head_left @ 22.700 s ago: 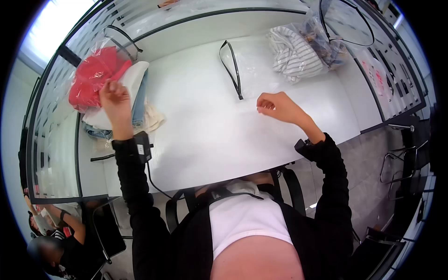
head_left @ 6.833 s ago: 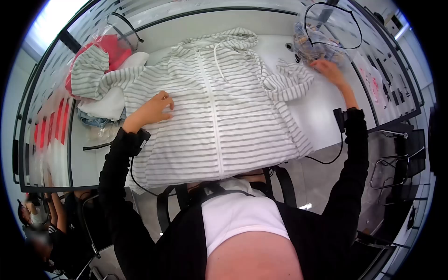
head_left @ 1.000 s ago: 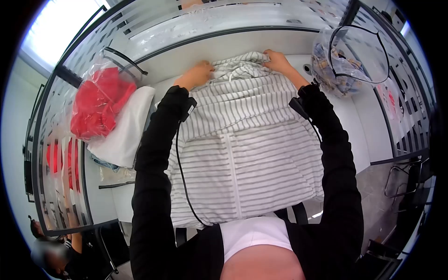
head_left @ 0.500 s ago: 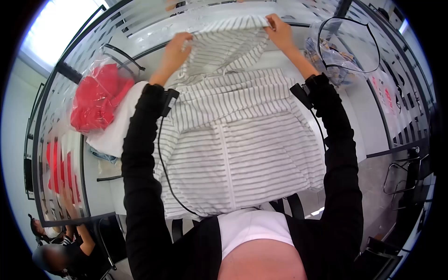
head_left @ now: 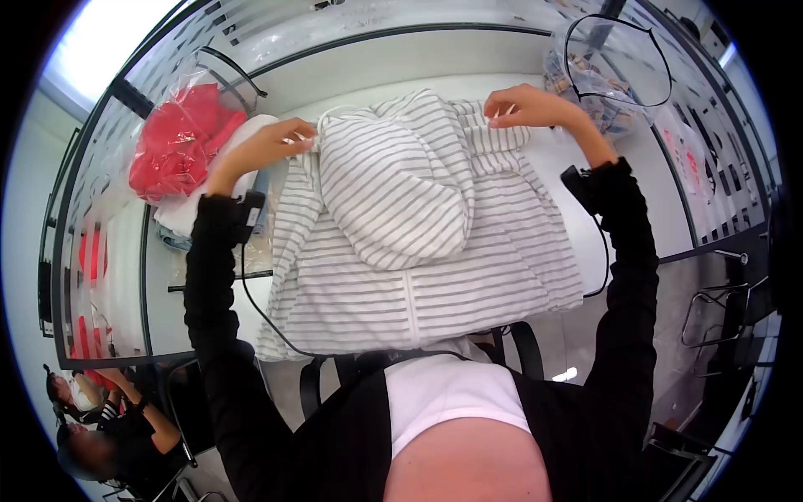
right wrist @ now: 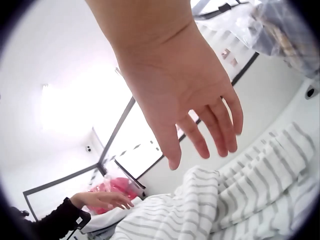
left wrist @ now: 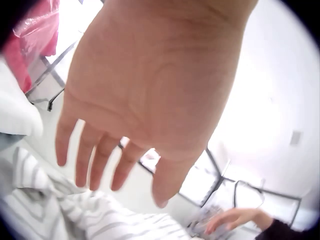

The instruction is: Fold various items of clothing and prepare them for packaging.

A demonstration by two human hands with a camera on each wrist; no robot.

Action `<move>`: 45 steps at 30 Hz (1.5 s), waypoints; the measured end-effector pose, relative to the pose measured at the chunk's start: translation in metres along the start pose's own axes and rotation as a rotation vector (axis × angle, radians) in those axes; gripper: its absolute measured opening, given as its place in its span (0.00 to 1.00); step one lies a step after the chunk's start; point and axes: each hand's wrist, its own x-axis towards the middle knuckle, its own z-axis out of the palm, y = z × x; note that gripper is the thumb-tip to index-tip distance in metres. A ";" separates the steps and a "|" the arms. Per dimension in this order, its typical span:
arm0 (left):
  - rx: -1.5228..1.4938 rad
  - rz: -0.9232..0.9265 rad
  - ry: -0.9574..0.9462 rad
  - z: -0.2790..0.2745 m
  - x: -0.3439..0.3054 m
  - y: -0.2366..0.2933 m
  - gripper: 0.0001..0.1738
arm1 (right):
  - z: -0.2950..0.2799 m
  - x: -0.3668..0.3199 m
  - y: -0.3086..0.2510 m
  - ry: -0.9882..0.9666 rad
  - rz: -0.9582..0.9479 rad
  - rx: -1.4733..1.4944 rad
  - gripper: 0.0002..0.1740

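Observation:
A white garment with grey stripes point(head_left: 435, 289) lies across the table, its hood point(head_left: 397, 188) laid forward over the front and the zip showing below it. My left hand point(head_left: 266, 151) is at the garment's upper left edge, fingers extended and holding nothing. At the upper right edge, beside a folded part of the garment, is my right hand point(head_left: 535, 109), its fingers loosely bent and empty. Both wrist views show spread fingers above the striped cloth, the left hand point(left wrist: 145, 100) and the right hand point(right wrist: 185, 95) gripping nothing.
Red clothing in a clear bag point(head_left: 180, 142) lies at the left on a white folded garment point(head_left: 180, 213). A clear bag with plaid cloth point(head_left: 598, 88) stands at the back right. Low partitions border the table. Another person point(head_left: 125, 435) is at the lower left.
The hood, held up between both hands half a second ago, now lies forward over the garment's front. Both hands have let go and moved apart, the left one outward and lower.

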 end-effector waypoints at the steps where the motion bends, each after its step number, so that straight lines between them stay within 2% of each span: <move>1: 0.177 -0.014 0.038 0.007 0.012 -0.020 0.29 | 0.006 0.009 0.011 0.057 0.014 -0.054 0.27; 3: 0.539 -0.045 0.111 0.018 0.036 -0.059 0.39 | 0.016 0.030 0.032 0.177 0.040 -0.157 0.31; 4: 0.433 -0.045 0.172 0.024 0.043 -0.065 0.51 | 0.018 0.041 0.039 0.184 0.041 -0.179 0.33; 6: 0.431 -0.043 0.233 0.031 0.060 -0.073 0.50 | 0.026 0.058 0.050 0.244 -0.064 -0.268 0.35; 9: 0.205 0.109 0.063 0.034 0.082 -0.064 0.48 | 0.048 0.090 0.070 0.297 -0.212 -0.163 0.35; 12: 0.323 -0.071 -0.097 0.030 0.096 -0.054 0.44 | 0.048 0.107 0.041 0.008 -0.024 -0.190 0.36; 13: 0.326 -0.055 -0.141 0.029 0.100 -0.055 0.38 | 0.051 0.110 0.037 -0.025 0.043 -0.138 0.34; 16: 0.522 -0.124 -0.216 0.017 0.104 -0.040 0.36 | 0.059 0.123 0.049 -0.001 -0.037 -0.211 0.32; 17: 0.410 -0.062 -0.119 0.012 0.103 -0.047 0.35 | 0.059 0.125 0.053 0.080 -0.071 -0.332 0.30; 19: 0.428 0.160 0.172 0.001 0.109 -0.058 0.32 | 0.044 0.132 0.058 0.232 -0.044 -0.426 0.27; 21: 0.505 0.150 0.319 -0.020 0.114 -0.055 0.29 | 0.018 0.143 0.059 0.351 0.096 -0.542 0.28; 22: 0.432 0.001 0.394 -0.028 0.114 -0.044 0.28 | 0.005 0.136 0.054 0.563 -0.052 -0.569 0.25; 23: 0.571 0.052 0.588 -0.034 0.117 -0.044 0.27 | -0.006 0.155 0.083 0.785 -0.172 -0.790 0.23; 26: 0.729 0.148 0.728 -0.051 0.108 -0.023 0.23 | -0.052 0.114 -0.005 0.795 0.086 -0.835 0.20; 27: 0.781 0.181 0.777 -0.058 0.104 -0.015 0.22 | -0.052 0.111 -0.005 1.037 -0.223 -0.829 0.15; 29: 0.884 0.244 0.871 -0.062 0.097 -0.006 0.21 | -0.050 0.095 -0.003 0.778 0.051 -0.813 0.14; 30: 0.897 0.252 0.835 -0.057 0.089 -0.005 0.21 | -0.048 0.087 -0.006 0.648 0.181 -0.800 0.14; 31: 0.909 0.259 0.801 -0.048 0.075 -0.005 0.21 | -0.036 0.074 0.003 0.668 -0.090 -0.899 0.12; 34: 0.933 0.339 0.648 -0.009 0.032 -0.016 0.21 | -0.008 0.049 -0.006 0.493 -0.025 -0.811 0.21; 36: 0.924 0.352 0.549 0.033 0.001 -0.022 0.18 | 0.027 0.033 0.012 0.465 -0.283 -1.016 0.16; 38: 0.907 0.243 0.406 0.077 -0.031 -0.008 0.17 | 0.048 0.012 0.007 0.138 -0.317 -0.985 0.17; 40: 0.781 0.079 0.269 0.111 -0.057 0.009 0.19 | 0.078 -0.002 0.028 0.212 -0.398 -0.898 0.15; 41: 0.721 0.168 0.254 0.115 -0.064 0.007 0.19 | 0.088 -0.008 0.034 0.248 -0.438 -0.852 0.15; 43: 0.594 0.339 0.229 0.120 -0.079 0.003 0.19 | 0.092 -0.019 0.029 0.256 -0.340 -0.749 0.17; 45: 0.515 0.245 0.412 0.109 -0.090 0.004 0.20 | 0.086 -0.025 0.027 0.233 -0.250 -0.701 0.20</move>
